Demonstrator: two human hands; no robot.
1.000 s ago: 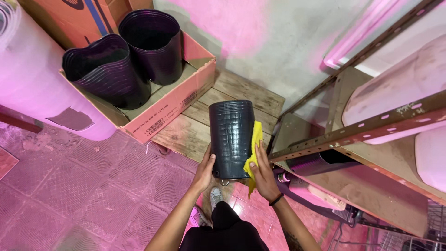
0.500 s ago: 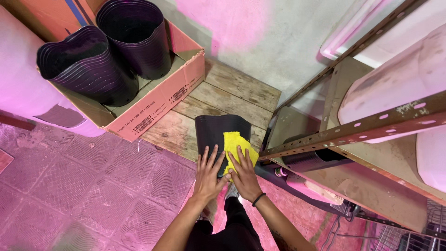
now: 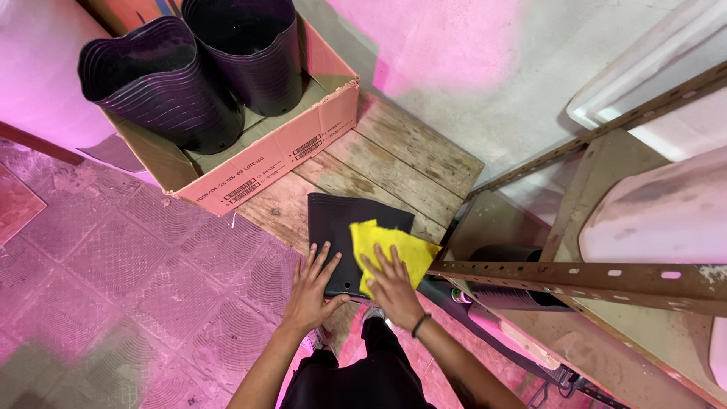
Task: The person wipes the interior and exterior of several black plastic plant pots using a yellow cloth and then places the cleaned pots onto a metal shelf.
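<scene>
Both hands press flat and open: the left hand (image 3: 312, 289) on a flattened black plastic pot (image 3: 344, 231), the right hand (image 3: 390, 284) on a yellow cloth (image 3: 394, 246) spread over it. A second ago the pot stood upright in both hands; now it lies squashed on the wooden pallet (image 3: 394, 163), near a cardboard box (image 3: 288, 144) at far left.

storeroom | steel shelving (image 3: 575, 276) | boxed black pots (image 3: 155, 87) | wooden pallet (image 3: 394, 163)

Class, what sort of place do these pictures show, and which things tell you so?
Probably a storeroom or nursery shed: stacked black plastic plant pots in an open cardboard box, a rusty slotted metal shelf frame, and a rough wooden pallet.
</scene>
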